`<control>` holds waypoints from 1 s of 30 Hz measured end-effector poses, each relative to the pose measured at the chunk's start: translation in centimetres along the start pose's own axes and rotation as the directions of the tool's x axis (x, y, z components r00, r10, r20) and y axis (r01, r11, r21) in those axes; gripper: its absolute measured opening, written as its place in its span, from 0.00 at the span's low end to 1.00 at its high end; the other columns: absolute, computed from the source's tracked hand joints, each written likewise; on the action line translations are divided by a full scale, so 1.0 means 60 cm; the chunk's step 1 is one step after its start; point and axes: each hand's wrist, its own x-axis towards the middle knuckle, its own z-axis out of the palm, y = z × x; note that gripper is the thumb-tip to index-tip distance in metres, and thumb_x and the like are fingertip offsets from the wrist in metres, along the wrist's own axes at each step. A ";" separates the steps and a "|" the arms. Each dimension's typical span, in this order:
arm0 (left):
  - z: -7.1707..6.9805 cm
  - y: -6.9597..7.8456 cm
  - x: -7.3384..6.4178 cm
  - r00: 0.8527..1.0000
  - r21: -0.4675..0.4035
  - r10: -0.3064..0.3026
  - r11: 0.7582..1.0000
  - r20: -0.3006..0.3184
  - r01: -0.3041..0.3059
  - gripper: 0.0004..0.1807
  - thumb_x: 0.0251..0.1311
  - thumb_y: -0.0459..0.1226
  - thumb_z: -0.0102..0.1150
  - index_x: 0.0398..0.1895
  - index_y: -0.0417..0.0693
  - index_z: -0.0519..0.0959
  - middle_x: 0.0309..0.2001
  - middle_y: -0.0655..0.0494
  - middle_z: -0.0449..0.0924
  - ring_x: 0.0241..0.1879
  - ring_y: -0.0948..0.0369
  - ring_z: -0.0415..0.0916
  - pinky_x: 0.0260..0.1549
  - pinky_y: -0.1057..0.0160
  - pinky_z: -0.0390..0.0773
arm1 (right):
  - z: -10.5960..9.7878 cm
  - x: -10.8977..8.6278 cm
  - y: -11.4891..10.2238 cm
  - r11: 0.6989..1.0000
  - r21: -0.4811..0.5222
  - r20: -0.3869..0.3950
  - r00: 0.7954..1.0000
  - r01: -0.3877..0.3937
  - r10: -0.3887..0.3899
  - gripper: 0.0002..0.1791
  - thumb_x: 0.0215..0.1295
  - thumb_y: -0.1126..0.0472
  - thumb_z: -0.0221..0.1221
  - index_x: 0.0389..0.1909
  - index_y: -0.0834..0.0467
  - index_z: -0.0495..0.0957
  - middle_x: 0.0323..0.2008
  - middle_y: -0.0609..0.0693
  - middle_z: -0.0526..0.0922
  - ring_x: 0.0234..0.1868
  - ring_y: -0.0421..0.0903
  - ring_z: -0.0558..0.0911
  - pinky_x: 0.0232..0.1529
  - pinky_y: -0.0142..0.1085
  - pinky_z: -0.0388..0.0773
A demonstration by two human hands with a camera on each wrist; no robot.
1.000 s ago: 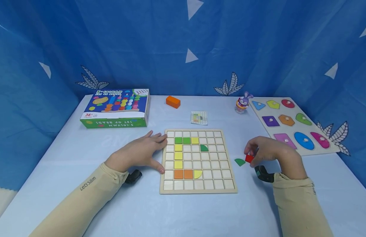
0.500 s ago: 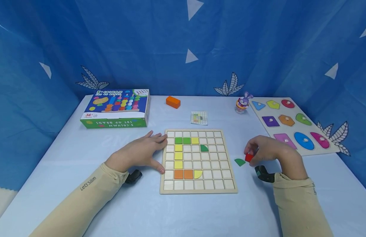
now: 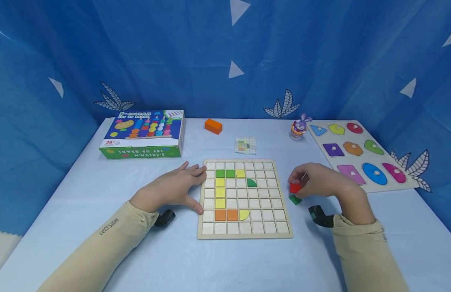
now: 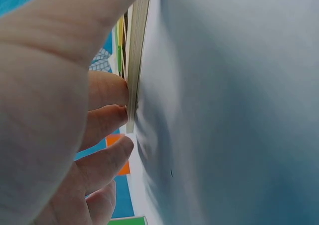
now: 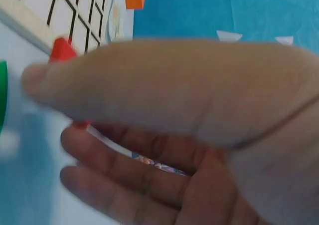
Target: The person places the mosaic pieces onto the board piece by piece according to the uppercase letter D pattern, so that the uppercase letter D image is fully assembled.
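Note:
A wooden grid board (image 3: 245,235) lies on the table, with green, yellow and orange tiles set in several of its squares. My left hand (image 3: 170,188) rests at the board's left edge, fingers and thumb spread and touching the rim. In the left wrist view, its fingertips meet the board's side (image 4: 135,55). My right hand (image 3: 322,180) pinches a red square tile (image 3: 294,187) between thumb and fingers, just right of the board. Below that tile lies a green quarter-circle tile (image 3: 295,200) on the table. The thumb covers most of the red tile (image 5: 62,50) in the right wrist view.
A small pattern card (image 3: 245,145) lies behind the board. Farther back are an orange block (image 3: 213,126), a boxed bead set (image 3: 143,134) at the left and a purple rabbit figure (image 3: 299,126). A shape puzzle board (image 3: 357,156) occupies the right rear.
My right hand has lifted the red tile and moved it left toward the board, beside the green quarter-circle. My left hand has stayed at the board's edge.

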 end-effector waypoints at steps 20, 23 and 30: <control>0.002 -0.001 0.001 1.000 -0.002 0.000 1.000 -0.002 0.000 0.67 0.36 0.74 0.64 0.75 0.40 0.64 0.77 0.44 0.55 0.77 0.47 0.47 0.76 0.48 0.37 | 0.074 0.035 -0.072 0.970 -0.034 -0.042 0.969 0.241 -0.242 0.17 0.57 0.64 0.73 0.48 0.56 0.86 0.40 0.45 0.81 0.43 0.47 0.77 0.42 0.36 0.82; 0.003 -0.002 0.002 1.000 -0.003 -0.003 1.000 -0.002 0.003 0.67 0.36 0.74 0.64 0.75 0.40 0.64 0.77 0.44 0.55 0.77 0.47 0.47 0.76 0.48 0.37 | 0.082 0.041 -0.077 0.956 -0.047 -0.044 0.955 0.291 -0.293 0.17 0.58 0.65 0.72 0.50 0.57 0.86 0.41 0.45 0.82 0.42 0.47 0.76 0.44 0.37 0.81; 0.004 -0.002 0.002 1.000 0.004 -0.007 1.000 -0.002 0.007 0.67 0.35 0.75 0.64 0.75 0.40 0.64 0.77 0.45 0.56 0.77 0.47 0.47 0.76 0.48 0.37 | 0.092 0.047 -0.082 0.940 -0.079 -0.060 0.939 0.332 -0.337 0.18 0.59 0.66 0.72 0.52 0.57 0.85 0.42 0.44 0.80 0.43 0.46 0.76 0.45 0.38 0.80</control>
